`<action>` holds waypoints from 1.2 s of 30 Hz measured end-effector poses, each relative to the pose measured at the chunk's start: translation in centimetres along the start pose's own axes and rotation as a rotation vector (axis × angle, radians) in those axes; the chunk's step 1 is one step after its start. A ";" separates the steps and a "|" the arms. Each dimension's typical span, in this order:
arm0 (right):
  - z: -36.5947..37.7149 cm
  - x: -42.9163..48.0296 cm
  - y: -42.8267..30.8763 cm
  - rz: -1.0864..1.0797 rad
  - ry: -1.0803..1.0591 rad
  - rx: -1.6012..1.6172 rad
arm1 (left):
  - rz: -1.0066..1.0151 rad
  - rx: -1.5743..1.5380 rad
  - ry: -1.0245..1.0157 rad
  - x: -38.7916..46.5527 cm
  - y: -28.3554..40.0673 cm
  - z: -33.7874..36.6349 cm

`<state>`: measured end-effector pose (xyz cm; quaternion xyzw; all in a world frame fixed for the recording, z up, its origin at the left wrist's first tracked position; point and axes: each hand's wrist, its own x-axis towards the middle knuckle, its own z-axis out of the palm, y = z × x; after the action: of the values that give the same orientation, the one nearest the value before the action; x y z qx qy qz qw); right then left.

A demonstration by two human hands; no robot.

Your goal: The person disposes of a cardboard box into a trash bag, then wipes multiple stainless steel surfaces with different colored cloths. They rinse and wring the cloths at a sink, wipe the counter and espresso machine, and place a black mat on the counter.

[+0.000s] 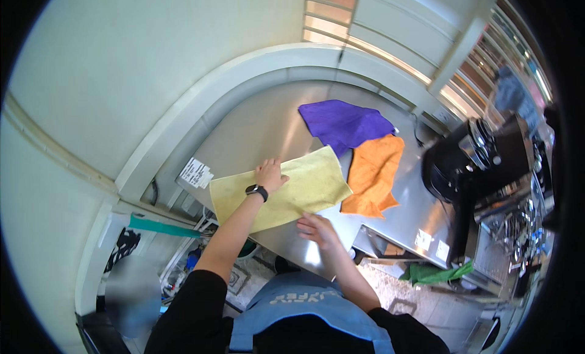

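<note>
A yellow microfibre cloth [311,180] lies spread and folded on a stainless steel worktop [256,130]. My left hand [270,175], with a dark watch at the wrist, rests palm down on its upper middle. Just below the cloth's lower edge hovers my right hand [320,230], slightly blurred, fingers loosely curved and nothing visible in them. Whether its fingertips touch the cloth I cannot tell. Beyond the yellow cloth lies a rumpled purple cloth [349,123]. An orange cloth [374,173] sits to the right, its top edge against the purple one.
A black appliance [443,176], probably a coffee grinder, stands at the right. White labels with writing [196,173] are stuck at the worktop's left corner. A green cloth [434,272] hangs low on the right. A pale raised ledge [256,61] curves behind the worktop.
</note>
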<state>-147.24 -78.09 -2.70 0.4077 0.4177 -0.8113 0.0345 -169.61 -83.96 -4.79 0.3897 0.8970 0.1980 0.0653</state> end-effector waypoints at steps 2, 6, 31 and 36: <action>2.1 1.2 1.8 0.061 0.032 0.240 | -0.138 0.122 -0.303 1.9 2.3 -0.3; 3.3 2.2 1.4 0.202 0.217 0.401 | 0.173 0.001 -0.598 2.9 3.5 -4.7; -39.6 -56.5 21.5 -0.751 1.449 -0.295 | 0.813 -0.882 -1.394 -34.5 64.1 9.2; -45.1 -62.5 29.4 -0.558 1.656 -0.033 | 1.005 -0.572 -1.317 -43.1 74.1 18.5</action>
<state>-65.50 -83.15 6.95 0.7484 0.4046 -0.2267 -0.4742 -85.04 -63.82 6.79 0.7427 0.3149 0.1554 0.5702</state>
